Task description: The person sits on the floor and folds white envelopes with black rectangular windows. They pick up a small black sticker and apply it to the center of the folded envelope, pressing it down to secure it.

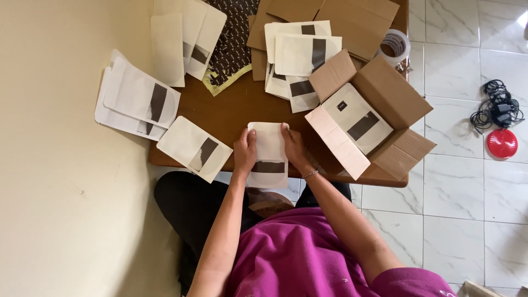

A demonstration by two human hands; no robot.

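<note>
Head view, single entry. Item in hand: one white paper pouch (268, 154), flat, rectangular, with a dark band across its lower part and a pale rounded window showing below the band; it lies at the near edge of the desk (236, 113), its lower end overhanging that edge toward my lap. My left hand (245, 153) presses its left side and my right hand (293, 147) its right side; both grips are closed onto the pouch, fingers flat on its face, thumbs hidden, so how far they wrap under I cannot tell. Stock already laid out, as I judge it: a single pouch (194, 148) at the near left corner, hanging partly off the desk; a fanned stack of pouches (137, 102) past the left edge; another small stack (184, 41) at the far left; a larger heap (297, 60) at the far middle, resting on flat brown cardboard sheets (330, 16). Open cardboard box (368, 118) at the near right corner, flaps spread, touching my right hand's side of the work area, with pouches lying inside it. I judge the work to be partway: several pouches sit in the box, many remain loose on the desk, and the one in my grip is not yet placed. Sundries: a dark patterned sheet (231, 44) at the far edge, a roll of tape (394, 47) at the far right corner; on the tiled floor (467, 181), a coiled black cable (498, 107) and a red round lid (502, 143).
</note>
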